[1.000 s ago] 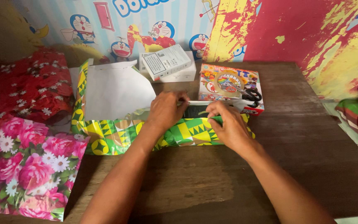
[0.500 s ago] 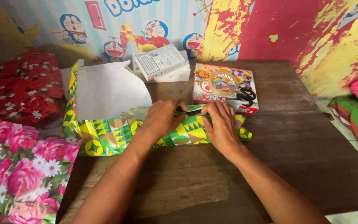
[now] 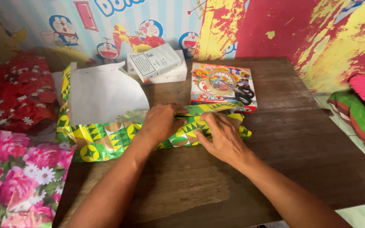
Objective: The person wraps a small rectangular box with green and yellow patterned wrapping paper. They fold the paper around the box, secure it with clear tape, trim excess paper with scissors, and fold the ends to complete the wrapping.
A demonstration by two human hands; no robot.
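Fingers [image 3: 172, 116] of the left hand [image 3: 161, 122] are laid flat and close together on the green and yellow wrapping paper [image 3: 106, 137], which is folded over a hidden item at the middle of the wooden table [image 3: 300, 139]. Loosely spread, the right hand [image 3: 220, 135] is pressed on the same fold. Just behind, black scissors [image 3: 243, 93] and a tape roll [image 3: 222, 80] are seen on a colourful box [image 3: 222, 86].

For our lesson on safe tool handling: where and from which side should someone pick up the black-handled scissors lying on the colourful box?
Probably by the black loop handles of the scissors, coming from the right: they lie flat on the colourful box, loops pointing right and free, blades running left over the tape roll.
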